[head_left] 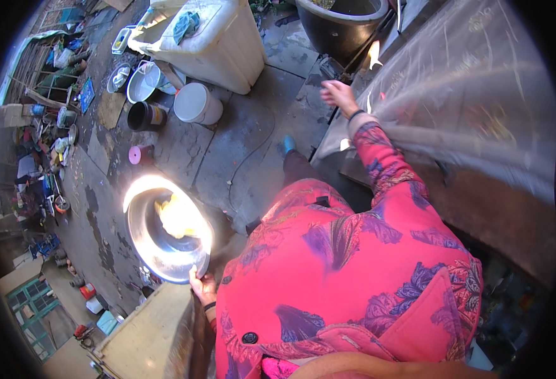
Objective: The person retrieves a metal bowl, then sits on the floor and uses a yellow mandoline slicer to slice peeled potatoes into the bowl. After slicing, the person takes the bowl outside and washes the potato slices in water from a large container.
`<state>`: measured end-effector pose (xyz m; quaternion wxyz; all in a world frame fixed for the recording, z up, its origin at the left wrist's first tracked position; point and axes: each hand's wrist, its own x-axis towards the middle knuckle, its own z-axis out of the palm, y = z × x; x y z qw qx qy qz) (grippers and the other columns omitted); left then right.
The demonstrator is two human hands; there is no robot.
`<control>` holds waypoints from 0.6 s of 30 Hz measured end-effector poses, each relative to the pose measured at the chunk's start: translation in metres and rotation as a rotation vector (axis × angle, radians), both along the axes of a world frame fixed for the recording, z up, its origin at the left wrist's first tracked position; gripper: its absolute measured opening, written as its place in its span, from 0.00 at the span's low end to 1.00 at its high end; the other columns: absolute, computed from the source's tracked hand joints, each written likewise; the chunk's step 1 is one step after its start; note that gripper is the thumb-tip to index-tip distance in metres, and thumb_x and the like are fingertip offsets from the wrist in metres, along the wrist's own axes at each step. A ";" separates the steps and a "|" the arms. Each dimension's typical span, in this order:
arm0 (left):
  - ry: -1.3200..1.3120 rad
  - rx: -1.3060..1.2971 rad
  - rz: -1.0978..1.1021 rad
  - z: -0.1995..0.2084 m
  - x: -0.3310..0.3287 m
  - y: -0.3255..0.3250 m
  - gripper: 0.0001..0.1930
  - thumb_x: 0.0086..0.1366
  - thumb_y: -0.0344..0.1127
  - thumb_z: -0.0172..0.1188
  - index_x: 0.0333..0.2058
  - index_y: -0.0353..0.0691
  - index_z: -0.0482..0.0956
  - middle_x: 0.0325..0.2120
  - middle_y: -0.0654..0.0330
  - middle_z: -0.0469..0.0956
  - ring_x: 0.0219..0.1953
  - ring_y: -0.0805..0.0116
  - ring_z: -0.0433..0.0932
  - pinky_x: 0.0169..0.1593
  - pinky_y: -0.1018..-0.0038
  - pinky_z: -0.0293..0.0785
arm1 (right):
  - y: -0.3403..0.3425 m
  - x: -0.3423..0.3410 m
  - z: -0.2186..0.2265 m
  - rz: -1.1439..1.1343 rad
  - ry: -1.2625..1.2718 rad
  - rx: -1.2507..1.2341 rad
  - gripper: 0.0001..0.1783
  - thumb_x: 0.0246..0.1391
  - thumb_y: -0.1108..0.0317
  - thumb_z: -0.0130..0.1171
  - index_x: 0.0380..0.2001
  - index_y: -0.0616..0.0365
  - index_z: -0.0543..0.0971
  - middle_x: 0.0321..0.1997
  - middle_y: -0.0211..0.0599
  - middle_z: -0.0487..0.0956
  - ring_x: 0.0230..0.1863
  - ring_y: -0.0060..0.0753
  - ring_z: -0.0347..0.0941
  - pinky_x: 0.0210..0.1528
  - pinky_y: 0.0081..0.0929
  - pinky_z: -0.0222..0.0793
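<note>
The left hand (203, 288) is clamping the near rim of a shiny, round, silver metal basin (183, 264), holding it beside the person's left side with its mouth facing upward, presumably so the glare-washed, pale-yellow contents (178, 216) are staying inside. The right hand (340, 96) is reaching out beside a translucent, crinkled plastic sheet (461, 95), perhaps for balance; whether its fingers are pressing together, I cannot tell. A white, round bucket (196, 104) is standing well apart from both

Free paving (246, 129) between metal basin (176, 254) and right hand (340, 96), plastic sheeting (473, 95) barring the right (white bucket (212, 112) ahead)
</note>
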<state>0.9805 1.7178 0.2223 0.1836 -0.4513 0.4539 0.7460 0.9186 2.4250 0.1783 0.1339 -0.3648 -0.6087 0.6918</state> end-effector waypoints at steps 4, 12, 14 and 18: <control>-0.023 -0.093 0.072 -0.010 -0.028 0.017 0.07 0.59 0.39 0.59 0.31 0.44 0.74 0.24 0.65 0.78 0.15 0.75 0.68 0.15 0.81 0.61 | 0.079 0.023 -0.079 -0.166 -0.249 -0.003 0.14 0.61 0.59 0.52 0.43 0.55 0.78 0.32 0.33 0.81 0.27 0.22 0.77 0.24 0.18 0.72; -0.074 -0.157 0.067 -0.091 -0.171 0.170 0.09 0.59 0.38 0.58 0.35 0.42 0.72 0.27 0.62 0.78 0.13 0.75 0.65 0.13 0.80 0.56 | 0.228 -0.072 -0.120 -0.240 -0.038 0.214 0.13 0.62 0.62 0.50 0.43 0.56 0.78 0.33 0.33 0.81 0.28 0.24 0.78 0.26 0.20 0.73; -0.050 -0.073 -0.051 -0.096 -0.213 0.225 0.08 0.59 0.36 0.58 0.34 0.43 0.71 0.27 0.63 0.77 0.12 0.76 0.63 0.13 0.80 0.55 | 0.260 -0.097 -0.107 -0.327 -0.217 0.175 0.13 0.62 0.62 0.50 0.44 0.55 0.78 0.33 0.33 0.81 0.28 0.23 0.78 0.26 0.20 0.74; 0.062 -0.029 -0.333 -0.110 -0.316 0.360 0.07 0.58 0.34 0.59 0.33 0.43 0.71 0.24 0.65 0.74 0.12 0.77 0.62 0.13 0.81 0.52 | 0.330 -0.134 -0.070 -0.354 -0.130 0.232 0.13 0.63 0.63 0.49 0.44 0.55 0.78 0.34 0.32 0.81 0.29 0.22 0.78 0.25 0.20 0.73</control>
